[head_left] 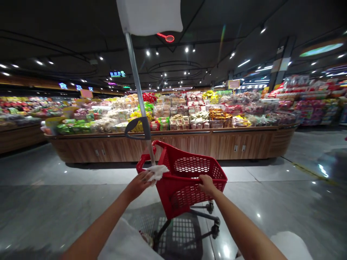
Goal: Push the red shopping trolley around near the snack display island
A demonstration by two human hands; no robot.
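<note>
A red plastic shopping cart [176,193] stands right in front of me, its handle end to the left. My left hand [141,182] is closed on a crumpled white cloth [158,172], by the cart's handle end; whether it is cloth or paper I cannot tell. My right hand [207,184] has its fingers wrapped over the cart's near rim, towards the right end. A metal pole [135,72] with a grey loop grip [135,130] rises from the handle end. It carries a white board [151,16] at the top.
Behind the cart runs a long wood-panelled display counter [187,146] heaped with packaged food [179,121]. More stocked shelves [311,104] stand at the right, another counter [18,137] at the left. The grey floor [271,191] is shiny; the cart's wheels [215,227] rest on it.
</note>
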